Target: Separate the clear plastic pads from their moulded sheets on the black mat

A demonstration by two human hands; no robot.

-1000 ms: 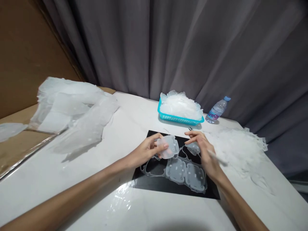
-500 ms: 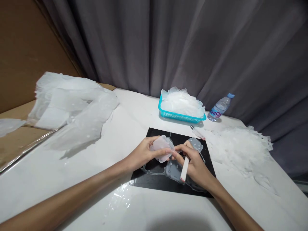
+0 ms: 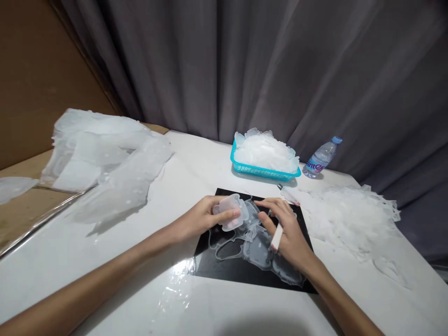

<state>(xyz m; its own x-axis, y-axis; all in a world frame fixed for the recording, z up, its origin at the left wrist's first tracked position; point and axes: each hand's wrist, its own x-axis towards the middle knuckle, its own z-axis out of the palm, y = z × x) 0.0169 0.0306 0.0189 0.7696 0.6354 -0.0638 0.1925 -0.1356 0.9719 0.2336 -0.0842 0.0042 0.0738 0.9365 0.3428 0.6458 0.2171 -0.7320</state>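
Note:
My left hand [image 3: 216, 215] grips a few frosted plastic cut-out pieces [image 3: 229, 205], its thumb pressed on top of them. In my right hand [image 3: 284, 224] a white stick-like tool [image 3: 276, 237] with a reddish end is tucked between thumb and palm; its far end is hidden by the hand. The right thumb and forefinger are spread apart near the held pieces. Under both hands lies a black mat [image 3: 224, 273]. On it rests a clear plastic sheet [image 3: 257, 249] with shaped panels and cut-out openings, partly covered by my hands.
A turquoise basket [image 3: 266, 173] heaped with frosted pieces stands at the back. Beside it is a water bottle [image 3: 321, 158]. Scrap plastic [image 3: 353, 217] is piled on the right. Stacked frosted sheets [image 3: 112, 158] lie at left, partly on cardboard [image 3: 24, 205].
My right hand has drawn away to the right from the held pieces, and its fingers have opened out. My left hand has shifted slightly left with its pieces, exposing more of the sheet.

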